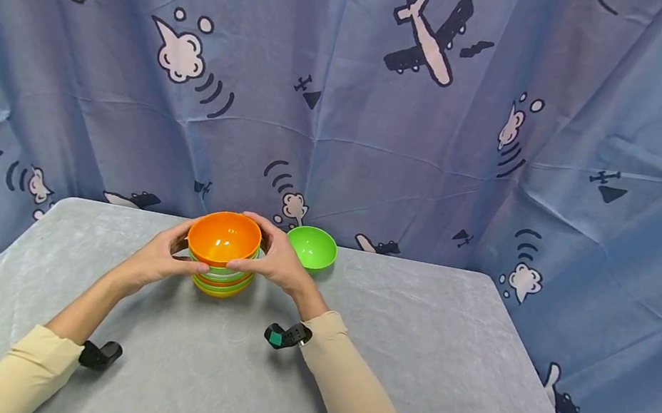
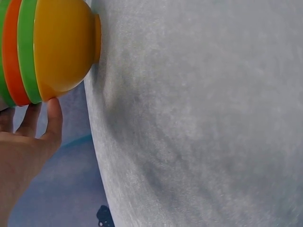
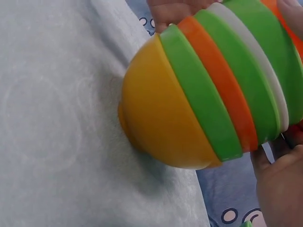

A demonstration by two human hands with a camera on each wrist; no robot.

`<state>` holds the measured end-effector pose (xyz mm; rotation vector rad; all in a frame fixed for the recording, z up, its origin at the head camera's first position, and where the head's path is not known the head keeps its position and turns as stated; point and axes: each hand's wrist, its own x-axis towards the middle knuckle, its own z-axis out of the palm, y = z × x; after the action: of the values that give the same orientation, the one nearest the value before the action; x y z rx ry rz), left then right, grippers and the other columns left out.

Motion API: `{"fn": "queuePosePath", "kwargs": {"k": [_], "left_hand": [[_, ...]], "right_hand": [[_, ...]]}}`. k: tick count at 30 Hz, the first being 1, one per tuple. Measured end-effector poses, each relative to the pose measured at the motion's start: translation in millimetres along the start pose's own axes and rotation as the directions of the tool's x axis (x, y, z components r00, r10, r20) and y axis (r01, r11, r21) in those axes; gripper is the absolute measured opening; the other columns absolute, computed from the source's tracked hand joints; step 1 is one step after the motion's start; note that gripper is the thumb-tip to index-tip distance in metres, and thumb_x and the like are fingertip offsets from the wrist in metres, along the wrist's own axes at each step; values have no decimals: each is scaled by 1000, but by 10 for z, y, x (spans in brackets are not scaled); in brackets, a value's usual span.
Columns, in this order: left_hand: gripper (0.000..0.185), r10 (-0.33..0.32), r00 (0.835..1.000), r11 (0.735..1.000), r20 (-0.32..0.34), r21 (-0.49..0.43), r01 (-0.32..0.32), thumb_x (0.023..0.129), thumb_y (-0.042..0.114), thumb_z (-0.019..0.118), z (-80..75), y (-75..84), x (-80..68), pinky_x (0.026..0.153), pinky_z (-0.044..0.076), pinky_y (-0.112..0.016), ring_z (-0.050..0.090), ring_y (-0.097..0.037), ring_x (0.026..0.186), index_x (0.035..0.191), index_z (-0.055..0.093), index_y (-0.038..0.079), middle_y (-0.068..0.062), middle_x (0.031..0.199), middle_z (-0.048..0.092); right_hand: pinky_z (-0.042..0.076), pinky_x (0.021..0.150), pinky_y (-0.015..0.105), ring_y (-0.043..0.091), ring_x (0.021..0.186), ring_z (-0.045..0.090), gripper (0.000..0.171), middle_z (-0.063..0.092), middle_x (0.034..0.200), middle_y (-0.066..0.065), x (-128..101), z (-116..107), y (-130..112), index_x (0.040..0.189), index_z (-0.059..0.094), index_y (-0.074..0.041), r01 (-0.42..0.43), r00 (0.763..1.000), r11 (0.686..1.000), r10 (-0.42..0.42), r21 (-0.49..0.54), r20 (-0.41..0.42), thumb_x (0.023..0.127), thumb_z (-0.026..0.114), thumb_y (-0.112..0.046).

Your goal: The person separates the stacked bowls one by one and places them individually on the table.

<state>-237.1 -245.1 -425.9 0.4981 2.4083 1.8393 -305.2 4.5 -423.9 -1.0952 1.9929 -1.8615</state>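
While the head view shows only the grey desk point(image 1: 410, 363) and both hands clasping the orange top bowl point(image 1: 225, 238), left hand point(image 1: 156, 260) and right hand point(image 1: 277, 261) on opposite sides, the right wrist view reveals the stack's point(image 3: 208, 94) yellow, green, orange and white layers; a lone green bowl point(image 1: 311, 247) sits just beside.

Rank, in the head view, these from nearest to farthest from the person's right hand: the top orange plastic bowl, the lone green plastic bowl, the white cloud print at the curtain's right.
1. Top orange plastic bowl: gripped by the right hand.
2. Lone green plastic bowl: just beyond, right.
3. White cloud print: far right, on the curtain.
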Motion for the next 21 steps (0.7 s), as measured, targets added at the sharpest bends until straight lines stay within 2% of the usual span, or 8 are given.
{"fn": "queuePosePath", "kwargs": {"k": [5, 10, 17, 21], "left_hand": [[80, 29, 999, 999, 12, -18, -29, 92, 9, 77, 7, -12, 1, 110, 33, -62, 35, -43, 141, 157, 31, 5, -18, 154, 38], [87, 38, 999, 999, 26, -19, -37, 92, 9, 76, 14, -24, 3, 110, 33, -60, 32, -43, 143, 161, 24, 7, -18, 160, 29], [93, 17, 1000, 1000, 18, 0, -17, 90, 10, 79, 47, -45, 4, 110, 37, -52, 32, -38, 142, 162, 21, 12, -16, 160, 28], [94, 6, 1000, 1000, 8, 0, -6, 90, 12, 79, 74, -49, 1, 111, 33, -57, 29, -41, 144, 163, 20, 12, -17, 161, 27]], "right_hand": [[38, 111, 35, 21, 129, 51, 81, 53, 143, 9, 1, -37, -74, 151, 44, -3, 52, 998, 998, -51, 47, -19, 80, 80, 11], [37, 112, 36, 23, 130, 50, 84, 50, 145, 10, -22, -131, -181, 152, 41, -2, 75, 996, 994, -72, 77, -46, 80, 79, 14], [41, 109, 38, 27, 129, 50, 81, 50, 144, 14, -123, -391, -272, 151, 42, 1, 93, 986, 987, -73, 131, -150, 80, 76, 18], [44, 106, 37, 28, 128, 51, 79, 51, 143, 14, -234, -586, -287, 151, 43, 0, 77, 979, 992, -56, 99, -194, 81, 77, 15]]}}
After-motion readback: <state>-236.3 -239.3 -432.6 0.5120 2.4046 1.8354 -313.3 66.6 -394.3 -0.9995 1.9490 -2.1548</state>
